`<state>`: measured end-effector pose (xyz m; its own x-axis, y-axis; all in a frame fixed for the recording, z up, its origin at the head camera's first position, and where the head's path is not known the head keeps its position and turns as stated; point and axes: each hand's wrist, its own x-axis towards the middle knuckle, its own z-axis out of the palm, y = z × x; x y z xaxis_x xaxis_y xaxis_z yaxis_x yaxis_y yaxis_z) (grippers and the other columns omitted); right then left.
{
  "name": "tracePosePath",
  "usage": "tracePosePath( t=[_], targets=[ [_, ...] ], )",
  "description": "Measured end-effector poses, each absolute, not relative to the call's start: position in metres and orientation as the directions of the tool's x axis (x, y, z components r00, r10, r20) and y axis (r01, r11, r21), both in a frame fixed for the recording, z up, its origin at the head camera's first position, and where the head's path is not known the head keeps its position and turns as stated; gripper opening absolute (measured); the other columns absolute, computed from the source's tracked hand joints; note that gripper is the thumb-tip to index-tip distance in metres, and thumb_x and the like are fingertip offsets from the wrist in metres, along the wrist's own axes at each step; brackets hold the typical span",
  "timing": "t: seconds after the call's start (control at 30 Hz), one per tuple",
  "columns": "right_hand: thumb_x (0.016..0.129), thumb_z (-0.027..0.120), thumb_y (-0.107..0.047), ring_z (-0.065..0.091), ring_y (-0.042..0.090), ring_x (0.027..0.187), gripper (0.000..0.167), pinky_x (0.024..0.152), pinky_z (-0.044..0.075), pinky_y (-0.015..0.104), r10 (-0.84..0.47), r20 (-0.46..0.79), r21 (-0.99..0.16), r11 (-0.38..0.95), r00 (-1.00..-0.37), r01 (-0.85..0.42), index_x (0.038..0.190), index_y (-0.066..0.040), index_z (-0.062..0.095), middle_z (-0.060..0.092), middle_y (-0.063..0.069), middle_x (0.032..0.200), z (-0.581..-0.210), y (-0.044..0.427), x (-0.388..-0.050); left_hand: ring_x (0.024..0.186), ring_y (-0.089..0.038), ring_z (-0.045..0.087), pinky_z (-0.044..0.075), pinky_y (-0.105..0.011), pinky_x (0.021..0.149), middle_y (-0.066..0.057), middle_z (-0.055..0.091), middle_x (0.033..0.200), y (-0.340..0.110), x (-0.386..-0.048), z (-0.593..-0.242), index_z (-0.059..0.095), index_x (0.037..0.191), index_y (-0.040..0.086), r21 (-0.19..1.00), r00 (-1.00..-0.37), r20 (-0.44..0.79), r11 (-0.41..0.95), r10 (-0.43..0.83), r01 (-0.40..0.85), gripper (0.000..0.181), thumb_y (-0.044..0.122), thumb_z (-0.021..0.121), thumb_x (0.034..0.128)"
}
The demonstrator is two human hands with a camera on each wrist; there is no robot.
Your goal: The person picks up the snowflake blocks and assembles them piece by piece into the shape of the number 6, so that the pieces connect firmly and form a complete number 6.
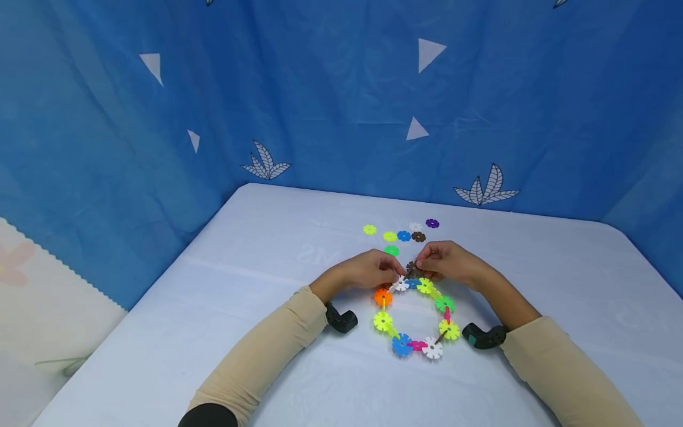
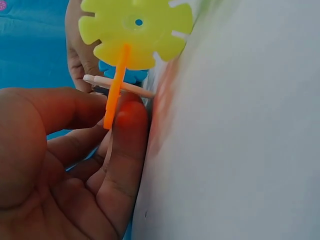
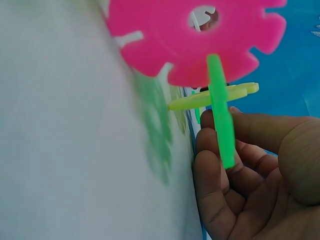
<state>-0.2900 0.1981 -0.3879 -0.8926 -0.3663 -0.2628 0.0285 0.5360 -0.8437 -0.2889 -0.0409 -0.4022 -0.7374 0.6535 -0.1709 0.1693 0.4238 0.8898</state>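
A ring of slotted plastic snowflake discs, with a yellow disc [image 1: 382, 321], a blue disc [image 1: 402, 345] and a pink disc [image 1: 418, 346] among them, lies on the table. At its far side my left hand [image 1: 373, 270] pinches a white disc [image 1: 401, 284] of the ring, beside an orange disc [image 1: 383, 296]. My right hand [image 1: 450, 262] holds a brown disc [image 1: 411, 268] upright by its edge, against the white one. The right fingertips are partly hidden in the right wrist view behind a green disc [image 3: 223, 115]; a large pink disc [image 3: 190, 50] stands above it.
Loose discs lie beyond the hands: a green disc [image 1: 392, 250], a yellow disc [image 1: 370, 229], a blue disc [image 1: 404, 236], a brown disc [image 1: 418, 236] and a purple disc [image 1: 433, 223], among others. A blue curtain [image 1: 341, 107] hangs behind the white table [image 1: 240, 261].
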Motion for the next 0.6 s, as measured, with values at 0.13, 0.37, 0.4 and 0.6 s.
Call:
tracePosePath(
  t=[0.13, 0.37, 0.4, 0.6],
  targets=[
    [0.101, 0.064, -0.015, 0.06, 0.025, 0.083, 0.017, 0.077, 0.055, 0.035, -0.386, -0.259, -0.849, 0.528, -0.885, 0.018, 0.108, 0.0, 0.063, 0.066, 0.01, 0.091, -0.387, 0.2, -0.29, 0.075, -0.016, 0.059, 0.052, -0.026, 0.071, -0.006, 0.067, 0.088, -0.041, -0.291, -0.399, 0.07, 0.115, 0.004, 0.878, -0.732, -0.185, 0.444, 0.656, 0.176, 0.019, 0.011, 0.057, 0.1035],
    [0.102, 0.063, -0.019, 0.058, 0.026, 0.084, 0.019, 0.074, 0.054, 0.034, -0.391, -0.253, -0.811, 0.585, -0.885, -0.027, 0.11, -0.001, 0.064, 0.063, 0.011, 0.092, -0.381, 0.206, -0.294, 0.076, -0.018, 0.062, 0.055, -0.028, 0.071, -0.008, 0.068, 0.089, -0.045, -0.299, -0.391, 0.069, 0.116, 0.004, 0.874, -0.751, -0.222, 0.468, 0.622, 0.129, 0.019, 0.014, 0.057, 0.1046],
    [0.102, 0.063, -0.019, 0.057, 0.026, 0.083, 0.019, 0.072, 0.053, 0.033, -0.382, -0.246, -0.796, 0.604, -0.891, -0.039, 0.111, -0.001, 0.064, 0.062, 0.011, 0.092, -0.379, 0.208, -0.297, 0.077, -0.018, 0.062, 0.055, -0.028, 0.071, -0.008, 0.068, 0.09, -0.044, -0.301, -0.39, 0.069, 0.115, 0.004, 0.877, -0.756, -0.225, 0.466, 0.614, 0.118, 0.019, 0.015, 0.058, 0.1046],
    [0.101, 0.064, -0.018, 0.058, 0.027, 0.085, 0.02, 0.07, 0.053, 0.034, -0.308, -0.166, -0.701, 0.705, -0.937, -0.107, 0.114, -0.002, 0.064, 0.062, 0.013, 0.098, -0.374, 0.215, -0.323, 0.075, -0.018, 0.063, 0.055, -0.028, 0.069, -0.009, 0.07, 0.089, -0.036, -0.31, -0.39, 0.071, 0.108, 0.003, 0.885, -0.776, -0.24, 0.46, 0.584, 0.073, 0.019, 0.017, 0.06, 0.104]
  ],
)
